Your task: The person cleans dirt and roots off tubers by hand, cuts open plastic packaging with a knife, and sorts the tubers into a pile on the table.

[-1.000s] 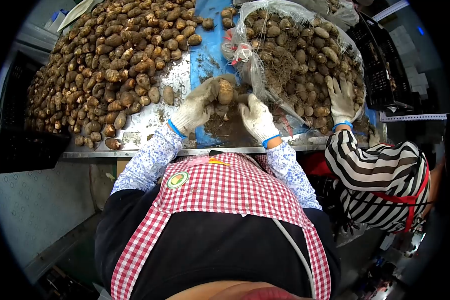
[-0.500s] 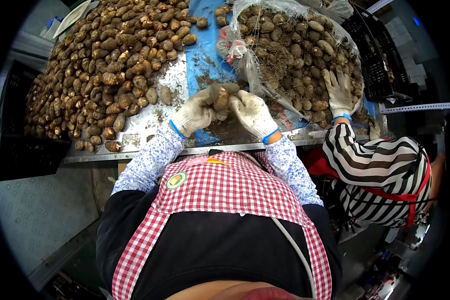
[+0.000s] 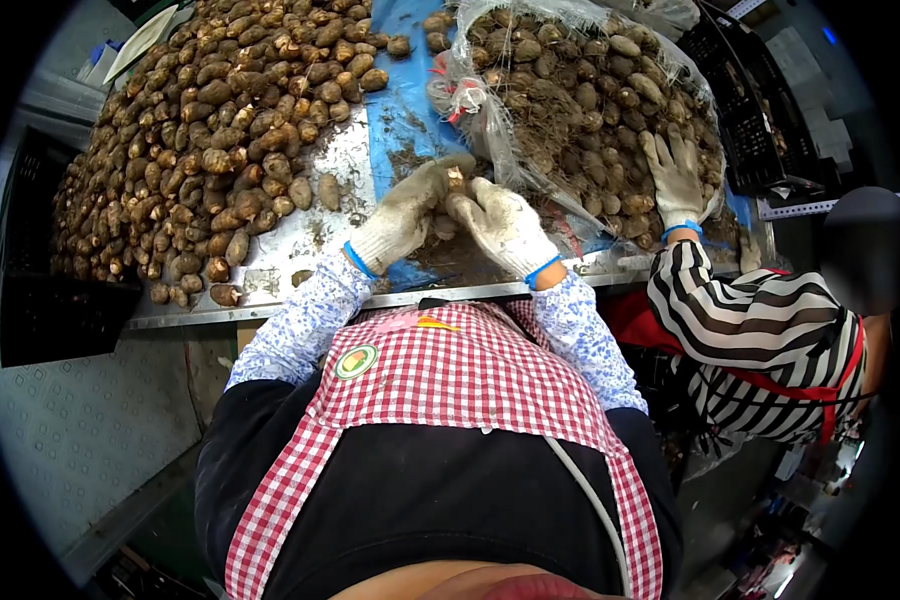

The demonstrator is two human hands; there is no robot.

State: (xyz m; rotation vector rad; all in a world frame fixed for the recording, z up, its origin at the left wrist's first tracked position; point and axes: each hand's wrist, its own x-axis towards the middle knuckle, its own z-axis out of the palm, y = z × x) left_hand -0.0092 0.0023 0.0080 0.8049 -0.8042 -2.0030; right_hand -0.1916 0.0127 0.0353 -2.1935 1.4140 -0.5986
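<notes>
Both my hands wear soiled white knit gloves with blue cuffs and meet over the table's front part. My left hand (image 3: 406, 212) is closed around a brown taro (image 3: 456, 178), of which only a pale end shows between the gloves. From the other side, my right hand (image 3: 504, 226) closes its fingers against the same taro; its fingertips are partly hidden. Beneath them lies blue sheeting (image 3: 402, 275) strewn with dirt and root fibres. Just beyond my right hand is an open plastic sack (image 3: 505, 150) of hairy, soil-covered taros (image 3: 585, 120).
A large heap of cleaner taros (image 3: 220, 130) covers the table's left side. Black crates stand at the left (image 3: 55, 310) and back right (image 3: 755, 110). At the right, a co-worker's gloved hand (image 3: 676, 185) rests on the sack's taros. The metal table edge (image 3: 470, 293) runs before me.
The taro has shifted in my gloves and less of it shows. My left hand has moved slightly right. The co-worker's head has come into view at the right.
</notes>
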